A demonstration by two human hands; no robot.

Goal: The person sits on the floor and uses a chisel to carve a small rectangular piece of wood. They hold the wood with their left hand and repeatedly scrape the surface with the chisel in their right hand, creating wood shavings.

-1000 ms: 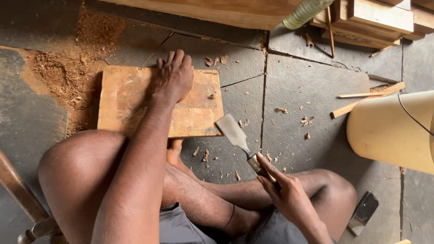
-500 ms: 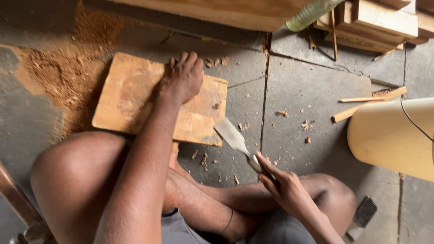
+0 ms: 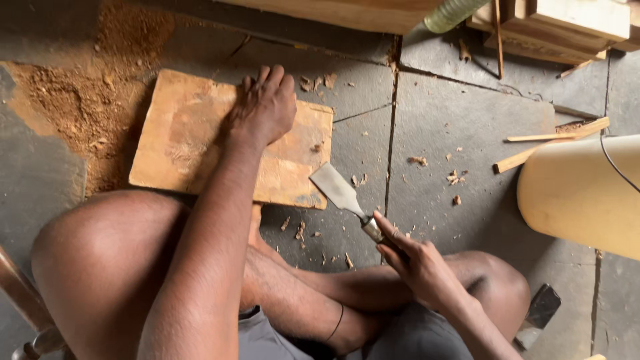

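**woodnoob:** So what's the setup here? Why is the person sitting on the floor with the board like that?

**chiselguy:** Looks like a floor-level bench, basically. The wooden board (image 3: 200, 140) lies flat on the stone floor (image 3: 440, 120), just past the crossed legs, with its long side tilted a bit to the view. The left hand (image 3: 263, 107) is spread open, palm down on the far edge of the board, fingers draped over the top. My guess is that it pins the board so it can't skate on the smooth slabs.

**woodnoob:** And the other hand?

**chiselguy:** The right hand (image 3: 417, 263) is closed around the handle of a wide chisel (image 3: 343, 197), index finger laid along the ferrule for control. The blade points up and left, tip hovering right beside the board's near right corner. I can't tell if it touches.

**woodnoob:** All that mess around it?

**chiselguy:** A sawdust pile (image 3: 73, 100) sits left of the board, and wood chips (image 3: 453, 177) are scattered to the right, so the cutting probably happens right here. Timber offcuts (image 3: 553, 143) and a pale rounded wooden piece (image 3: 580, 193) sit well off to the right, out of the way.
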